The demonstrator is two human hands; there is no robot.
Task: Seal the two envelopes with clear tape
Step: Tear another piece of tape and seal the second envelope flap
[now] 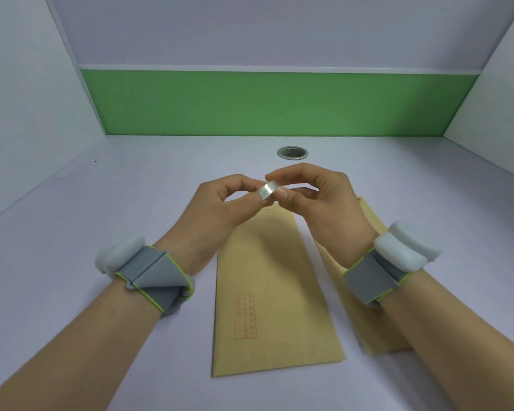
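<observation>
Left hand (217, 207) and right hand (318, 200) both pinch a clear tape piece (267, 190) above two brown envelopes (275, 292) lying on the surface (101, 221)

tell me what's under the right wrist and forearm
A second brown envelope lies on the desk under the right hand and forearm, beside the first envelope. Much of it is covered.

Right envelope (365, 307) — half under forearm (445, 330)
</observation>
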